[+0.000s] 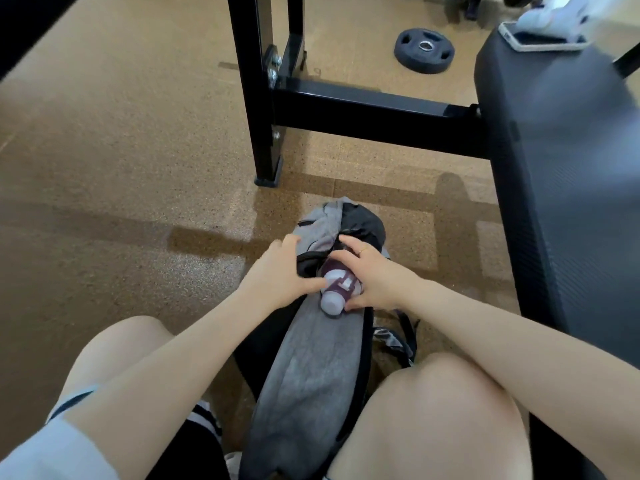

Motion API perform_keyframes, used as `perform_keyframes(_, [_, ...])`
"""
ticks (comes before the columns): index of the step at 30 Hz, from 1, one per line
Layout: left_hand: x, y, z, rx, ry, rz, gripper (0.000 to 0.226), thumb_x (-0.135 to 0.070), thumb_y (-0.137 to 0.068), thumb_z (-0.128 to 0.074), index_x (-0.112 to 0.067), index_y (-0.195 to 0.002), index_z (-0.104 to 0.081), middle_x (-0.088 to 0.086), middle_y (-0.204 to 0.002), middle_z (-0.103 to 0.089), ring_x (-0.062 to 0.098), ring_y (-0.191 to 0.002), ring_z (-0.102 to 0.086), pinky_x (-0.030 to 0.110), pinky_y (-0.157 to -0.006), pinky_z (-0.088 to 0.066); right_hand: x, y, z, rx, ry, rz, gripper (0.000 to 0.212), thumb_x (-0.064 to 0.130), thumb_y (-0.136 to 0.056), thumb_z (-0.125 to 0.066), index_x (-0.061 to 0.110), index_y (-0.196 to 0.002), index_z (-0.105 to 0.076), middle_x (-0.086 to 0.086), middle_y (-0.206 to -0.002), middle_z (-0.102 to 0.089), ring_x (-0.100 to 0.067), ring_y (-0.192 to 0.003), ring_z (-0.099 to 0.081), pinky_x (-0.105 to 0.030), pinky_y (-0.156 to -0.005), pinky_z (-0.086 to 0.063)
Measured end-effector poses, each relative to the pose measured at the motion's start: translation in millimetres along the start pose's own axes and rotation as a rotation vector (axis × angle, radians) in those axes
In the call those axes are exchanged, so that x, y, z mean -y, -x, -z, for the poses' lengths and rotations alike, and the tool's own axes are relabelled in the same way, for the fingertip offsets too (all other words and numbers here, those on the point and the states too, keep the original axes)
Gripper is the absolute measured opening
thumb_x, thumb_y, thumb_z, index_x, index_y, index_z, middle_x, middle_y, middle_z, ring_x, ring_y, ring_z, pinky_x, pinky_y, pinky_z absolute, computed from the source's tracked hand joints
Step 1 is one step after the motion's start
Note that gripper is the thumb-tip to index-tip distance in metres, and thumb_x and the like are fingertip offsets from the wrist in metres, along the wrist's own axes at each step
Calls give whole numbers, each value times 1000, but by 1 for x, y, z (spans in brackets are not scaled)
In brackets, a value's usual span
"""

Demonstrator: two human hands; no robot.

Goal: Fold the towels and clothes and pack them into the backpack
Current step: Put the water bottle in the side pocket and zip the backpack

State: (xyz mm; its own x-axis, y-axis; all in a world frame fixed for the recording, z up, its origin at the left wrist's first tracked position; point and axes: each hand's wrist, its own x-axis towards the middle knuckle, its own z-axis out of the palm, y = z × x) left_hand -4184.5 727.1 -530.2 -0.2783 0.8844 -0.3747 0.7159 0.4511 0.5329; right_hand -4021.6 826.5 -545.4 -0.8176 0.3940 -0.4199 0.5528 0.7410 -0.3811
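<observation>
Between the knees, both hands' fingers grasp a bottle half hidden in the backpack pocket.

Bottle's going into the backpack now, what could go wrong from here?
1. The bottle lies tilted, its cap toward the person, held by the right hand; if the cap isn't tight, it may leak onto the grey cloth.
2. The left hand holds the backpack opening; the grey cloth bunched there could snag or get dragged out of its fold.
3. The grey cloth drapes outside the backpack and may slide onto the floor.
</observation>
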Motion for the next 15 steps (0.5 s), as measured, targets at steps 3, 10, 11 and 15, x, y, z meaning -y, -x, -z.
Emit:
perform_keyframes(3, [15,26,-12,124,11,165,90,-62,-56,-76,-14,-122,-37,5,-117,-56,25,-106,-55,36,-80,-48,-3,-7,-6,-105,-27,32,80,35,-76,-73,14,-140,-31,-9,-146,-26,-25,-137,-23,-32,-112,-22])
perform_keyframes(10, [11,21,-13,114,199,91,37,-31,-72,-73,-9,-98,-61,6,-97,-67,20,-89,-61,37,-78,-50,-18,-14,-7,-153,131,-117,65,40,-82,-65,29,-138,-35,-6,-151,-22,-27,-136,-24,-46,-95,-45])
perform_keyframes(11, [6,16,-8,84,202,54,33,-30,-73,-72,-8,-95,-62,7,-93,-67,21,-86,-62,38,-76,-50,-22,-14,-4,-146,173,-187,63,41,-83,-63,31,-138,-33,-5,-150,-22,-27,-134,-27,-45,-92,-45])
perform_keyframes(15, [-6,1,7,84,136,-72,33,-31,-72,-72,-8,-92,-62,6,-91,-66,21,-83,-60,40,-75,-50,-18,-4,5,-247,252,-181,58,35,-88,-58,29,-140,-34,-8,-155,-15,-27,-140,-18,-43,-102,-34])
